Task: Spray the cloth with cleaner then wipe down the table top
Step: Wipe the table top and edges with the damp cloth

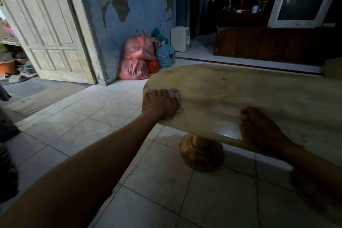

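Observation:
A low cream table top with dark specks fills the right half of the view. My left hand presses a small pale cloth flat onto the table's near left corner, and most of the cloth is hidden under my fingers. My right hand grips the table's front edge, thumb on top and fingers curled under. No spray bottle is in view.
The table stands on a round wooden pedestal foot on a white tiled floor. Pink plastic bags lie against the blue wall. A cream door stands left, and a television sits on a dark cabinet behind.

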